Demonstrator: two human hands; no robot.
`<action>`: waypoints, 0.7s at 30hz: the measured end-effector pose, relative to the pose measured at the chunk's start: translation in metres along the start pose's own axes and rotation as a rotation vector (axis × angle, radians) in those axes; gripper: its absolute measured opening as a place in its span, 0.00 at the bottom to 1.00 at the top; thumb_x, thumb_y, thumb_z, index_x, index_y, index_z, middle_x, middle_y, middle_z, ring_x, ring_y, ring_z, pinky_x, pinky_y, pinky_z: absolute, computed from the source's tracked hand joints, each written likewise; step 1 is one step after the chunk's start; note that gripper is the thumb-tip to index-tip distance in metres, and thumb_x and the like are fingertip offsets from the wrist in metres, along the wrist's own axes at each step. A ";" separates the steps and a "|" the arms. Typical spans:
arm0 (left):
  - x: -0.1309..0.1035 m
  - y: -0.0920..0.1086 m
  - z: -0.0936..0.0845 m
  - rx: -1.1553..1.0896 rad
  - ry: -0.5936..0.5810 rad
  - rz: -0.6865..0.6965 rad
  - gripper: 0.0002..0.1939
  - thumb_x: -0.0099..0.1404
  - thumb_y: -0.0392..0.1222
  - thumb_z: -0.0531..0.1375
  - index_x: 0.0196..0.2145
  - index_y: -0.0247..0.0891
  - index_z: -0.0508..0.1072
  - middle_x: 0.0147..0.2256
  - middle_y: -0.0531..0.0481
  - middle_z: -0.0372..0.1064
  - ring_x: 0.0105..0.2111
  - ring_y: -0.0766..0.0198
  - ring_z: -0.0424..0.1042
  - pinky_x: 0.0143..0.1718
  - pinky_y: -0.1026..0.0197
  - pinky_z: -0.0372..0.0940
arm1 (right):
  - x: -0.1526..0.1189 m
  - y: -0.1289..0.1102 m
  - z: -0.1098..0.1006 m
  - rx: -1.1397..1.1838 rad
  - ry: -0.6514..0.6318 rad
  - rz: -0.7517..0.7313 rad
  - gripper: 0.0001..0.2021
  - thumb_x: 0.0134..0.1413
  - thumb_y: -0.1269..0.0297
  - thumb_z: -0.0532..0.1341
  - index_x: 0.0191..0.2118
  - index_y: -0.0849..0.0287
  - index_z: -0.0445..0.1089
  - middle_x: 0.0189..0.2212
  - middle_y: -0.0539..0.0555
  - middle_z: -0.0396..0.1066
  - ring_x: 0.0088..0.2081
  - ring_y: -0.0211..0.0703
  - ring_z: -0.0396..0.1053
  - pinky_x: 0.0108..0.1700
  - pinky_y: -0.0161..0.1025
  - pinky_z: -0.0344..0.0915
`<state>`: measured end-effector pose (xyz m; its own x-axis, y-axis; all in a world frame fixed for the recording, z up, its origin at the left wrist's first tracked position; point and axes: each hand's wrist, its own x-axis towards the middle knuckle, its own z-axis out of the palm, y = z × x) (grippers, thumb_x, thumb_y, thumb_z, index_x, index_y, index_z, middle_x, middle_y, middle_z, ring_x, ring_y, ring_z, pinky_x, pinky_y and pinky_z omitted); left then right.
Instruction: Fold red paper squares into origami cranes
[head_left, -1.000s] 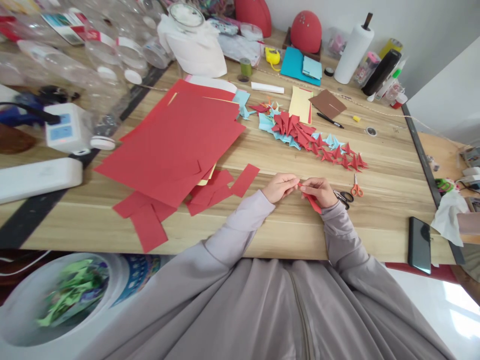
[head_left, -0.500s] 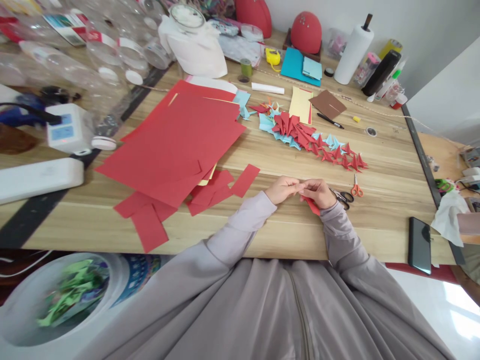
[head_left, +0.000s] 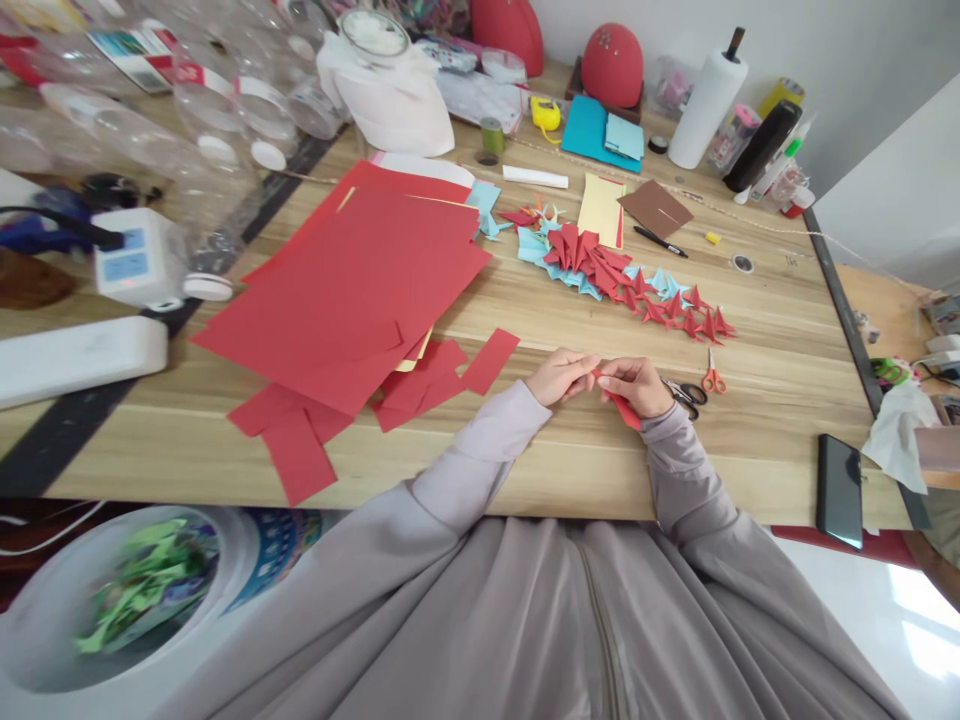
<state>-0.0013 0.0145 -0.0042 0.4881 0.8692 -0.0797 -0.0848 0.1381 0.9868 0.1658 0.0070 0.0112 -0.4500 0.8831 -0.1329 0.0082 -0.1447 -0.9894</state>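
A small folded red paper (head_left: 624,410) is pinched in my right hand (head_left: 634,386), its lower end sticking out below the fingers. My left hand (head_left: 562,377) has its fingers pressed together at the paper's upper left tip; the fingers hide much of that end. Black-handled scissors (head_left: 691,394) lie right beside my right hand, and small orange scissors (head_left: 714,378) are just past them. Cut red paper pieces (head_left: 492,361) lie left of my left hand, next to a stack of large red sheets (head_left: 360,280).
Folded red and blue paper pieces (head_left: 592,262) run across the table (head_left: 757,440) beyond my hands. A black phone (head_left: 839,490) lies at the front right edge. Plastic bottles (head_left: 127,130) crowd the back left. A bin (head_left: 232,560) with green scraps stands below the table.
My left hand has shifted slightly left, opening a small gap between the hands where the red paper's tip now shows. My right hand has barely moved.
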 end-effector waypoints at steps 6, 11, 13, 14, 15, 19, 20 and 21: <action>0.000 0.001 0.001 -0.014 0.026 0.009 0.29 0.56 0.64 0.55 0.15 0.35 0.63 0.08 0.58 0.51 0.09 0.74 0.51 0.14 0.67 0.45 | 0.000 0.001 0.000 0.032 0.001 0.037 0.15 0.36 0.54 0.70 0.23 0.61 0.71 0.15 0.49 0.70 0.18 0.35 0.66 0.23 0.32 0.63; 0.002 0.000 0.000 -0.008 0.113 0.037 0.26 0.55 0.61 0.59 0.16 0.35 0.62 0.08 0.59 0.52 0.09 0.75 0.51 0.13 0.68 0.44 | 0.004 0.007 -0.004 0.114 0.010 0.058 0.18 0.43 0.49 0.65 0.31 0.62 0.72 0.21 0.52 0.73 0.22 0.37 0.69 0.27 0.35 0.66; 0.003 0.000 -0.002 -0.062 0.243 0.083 0.25 0.56 0.59 0.59 0.16 0.36 0.62 0.08 0.59 0.52 0.09 0.75 0.50 0.13 0.68 0.45 | 0.007 0.009 -0.008 0.205 0.109 0.044 0.21 0.45 0.47 0.63 0.38 0.60 0.70 0.25 0.52 0.74 0.25 0.39 0.71 0.30 0.36 0.67; 0.004 -0.001 -0.003 -0.102 0.305 0.111 0.24 0.56 0.58 0.59 0.16 0.36 0.62 0.09 0.59 0.52 0.09 0.75 0.51 0.12 0.68 0.45 | 0.008 0.009 -0.010 0.258 0.169 0.043 0.22 0.46 0.46 0.62 0.40 0.58 0.69 0.26 0.51 0.74 0.25 0.39 0.72 0.30 0.36 0.67; 0.005 -0.001 -0.004 -0.148 0.360 0.134 0.24 0.56 0.58 0.60 0.16 0.36 0.62 0.09 0.59 0.52 0.09 0.75 0.51 0.12 0.68 0.46 | 0.009 0.010 -0.012 0.316 0.220 0.047 0.22 0.46 0.45 0.61 0.42 0.57 0.68 0.27 0.50 0.73 0.25 0.39 0.72 0.30 0.36 0.67; 0.008 -0.003 -0.005 -0.282 0.485 0.168 0.22 0.55 0.57 0.61 0.17 0.36 0.62 0.09 0.61 0.51 0.08 0.75 0.51 0.11 0.69 0.47 | 0.010 0.007 -0.014 0.452 0.213 0.026 0.25 0.43 0.48 0.62 0.48 0.51 0.63 0.28 0.47 0.71 0.28 0.41 0.73 0.29 0.37 0.67; 0.009 -0.004 -0.005 -0.292 0.494 0.162 0.22 0.55 0.57 0.61 0.18 0.36 0.62 0.10 0.61 0.51 0.08 0.75 0.51 0.11 0.69 0.47 | 0.009 0.005 -0.013 0.442 0.207 -0.005 0.25 0.42 0.52 0.63 0.49 0.49 0.62 0.28 0.46 0.70 0.29 0.41 0.72 0.30 0.37 0.67; 0.009 -0.005 -0.004 -0.292 0.496 0.155 0.22 0.55 0.57 0.61 0.18 0.36 0.62 0.10 0.61 0.52 0.08 0.75 0.51 0.10 0.69 0.47 | 0.008 0.004 -0.011 0.418 0.211 -0.048 0.26 0.40 0.55 0.65 0.49 0.49 0.62 0.28 0.46 0.70 0.29 0.40 0.72 0.30 0.37 0.66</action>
<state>0.0001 0.0239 -0.0101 -0.0069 0.9980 -0.0636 -0.3926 0.0558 0.9180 0.1721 0.0188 0.0052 -0.2495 0.9583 -0.1391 -0.3885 -0.2306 -0.8921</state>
